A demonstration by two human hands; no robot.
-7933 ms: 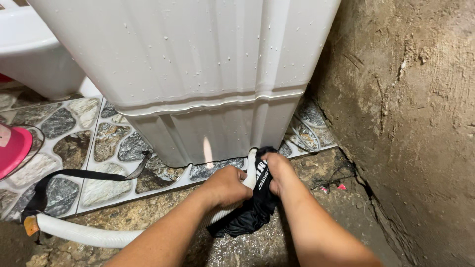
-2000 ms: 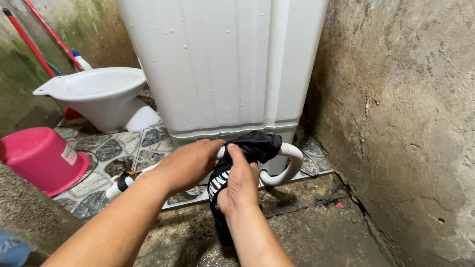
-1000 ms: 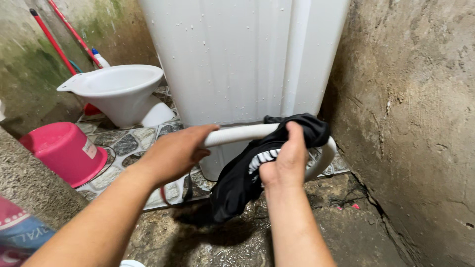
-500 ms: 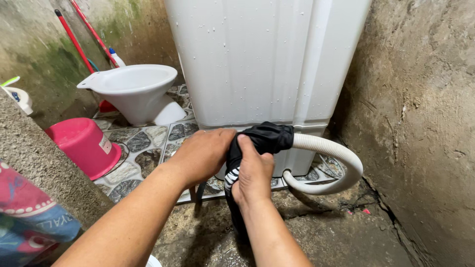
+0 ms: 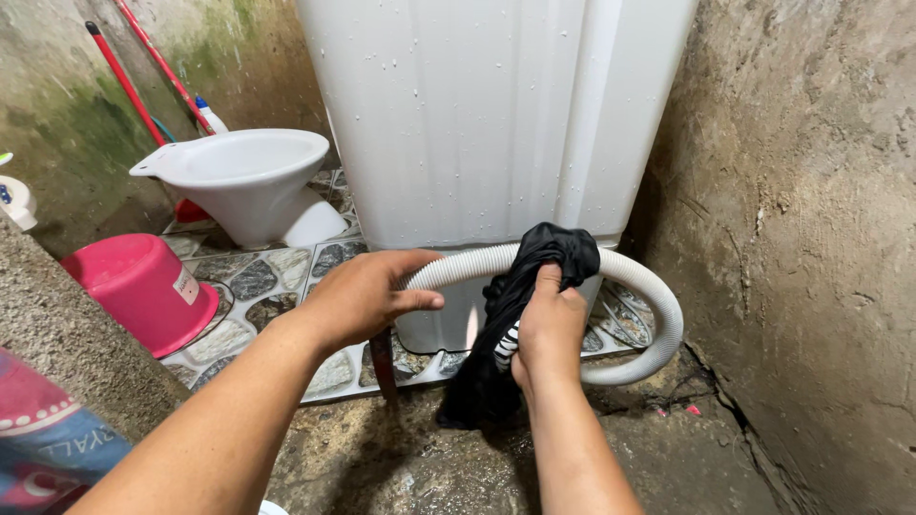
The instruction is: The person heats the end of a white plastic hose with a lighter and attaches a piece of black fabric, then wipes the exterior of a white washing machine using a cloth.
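My right hand (image 5: 549, 336) is closed around a black cloth (image 5: 515, 324) with a small white-striped patch; the fingers (image 5: 546, 286) are wrapped tight on the fabric and the thumb points up against it. The cloth is draped over the top of a white corrugated hose (image 5: 658, 315) and hangs down from it toward the wet concrete floor (image 5: 382, 458), its lower end near or at the floor.

My left hand (image 5: 367, 296) grips the same hose just to the left of the cloth, fingers curled over the top and thumb laid along the ribbing; this grasp is closed on the hose. From the cloth, the hose arches to the right, bends downward and loops back under my right hand.

Directly behind the hose stands a white washing machine (image 5: 496, 124), its casing beaded with water drops. The hose's arch lies against its lower front. To the right of the machine runs a rough concrete wall (image 5: 821, 219). To the left of the machine, on stone-patterned floor tiles (image 5: 258, 281), sits a pink bucket (image 5: 143, 286), and beyond it a white toilet bowl (image 5: 243, 176). Two red-handled brooms (image 5: 143, 86) lean against the far wall left of the machine.
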